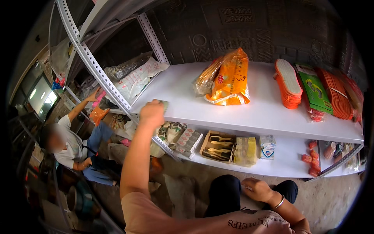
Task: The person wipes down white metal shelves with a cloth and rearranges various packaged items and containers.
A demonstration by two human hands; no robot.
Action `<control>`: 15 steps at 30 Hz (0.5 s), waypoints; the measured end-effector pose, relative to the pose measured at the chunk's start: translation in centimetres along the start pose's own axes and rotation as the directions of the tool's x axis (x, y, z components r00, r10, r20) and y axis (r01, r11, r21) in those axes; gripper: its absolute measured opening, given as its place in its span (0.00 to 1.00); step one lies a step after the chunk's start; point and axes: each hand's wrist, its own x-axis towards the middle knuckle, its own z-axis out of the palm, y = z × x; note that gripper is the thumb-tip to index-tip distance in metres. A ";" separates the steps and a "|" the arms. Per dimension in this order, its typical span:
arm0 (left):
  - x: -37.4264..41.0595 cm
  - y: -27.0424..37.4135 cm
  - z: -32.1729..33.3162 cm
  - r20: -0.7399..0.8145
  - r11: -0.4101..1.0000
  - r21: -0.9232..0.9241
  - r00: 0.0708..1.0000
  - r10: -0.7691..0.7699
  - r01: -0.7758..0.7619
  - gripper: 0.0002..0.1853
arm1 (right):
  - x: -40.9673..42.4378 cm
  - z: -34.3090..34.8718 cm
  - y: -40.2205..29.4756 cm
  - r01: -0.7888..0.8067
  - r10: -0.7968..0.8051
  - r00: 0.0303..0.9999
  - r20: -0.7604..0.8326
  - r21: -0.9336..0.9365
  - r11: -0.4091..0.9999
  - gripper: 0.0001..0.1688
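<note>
My left hand [152, 113] is at the left end of the white metal shelf board [178, 87], near its front edge. It grips a small greenish cloth or pad [165, 106], mostly hidden by the fingers and blurred. A perforated steel upright [102, 79] stands just left of that hand. My right hand [257, 189], with a bangle at its wrist, rests by my knee, fingers loosely bent and apart, with nothing visible in it. Further along the board lies an orange printed plastic bag [232, 82] beside a clear bag of tan items [206, 76].
Stacked insoles [288, 83], a green packet [314, 87] and an orange-red bundle [334, 90] lie at the right. The lower shelf [287, 163] holds a carton of brushes [206, 146], yellow boxes [245, 150] and soap packs [267, 146]. Another person [73, 143] is low at the left, reaching to the neighbouring shelf.
</note>
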 end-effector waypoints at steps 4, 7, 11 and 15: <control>-2.2 7.6 -4.0 -0.006 0.990 -0.022 0.990 0.140 -0.140 0.18 | -1.0 -0.8 -1.3 0.017 -0.017 1.000 0.009 0.001 1.000 0.16; -2.9 12.0 -6.0 0.002 0.979 -0.013 0.979 0.202 -0.202 0.18 | -2.4 -1.3 -1.6 0.027 -0.027 1.000 0.001 -0.043 0.999 0.17; -3.2 16.6 -7.4 -0.052 0.956 -0.064 0.957 0.285 -0.288 0.16 | -4.3 -1.9 -1.4 0.042 -0.043 0.996 -0.078 -0.015 0.999 0.16; -3.9 20.4 -9.3 -0.075 0.937 -0.084 0.939 0.334 -0.340 0.15 | -6.0 -2.5 -1.7 0.014 -0.015 0.992 -0.124 -0.011 1.000 0.16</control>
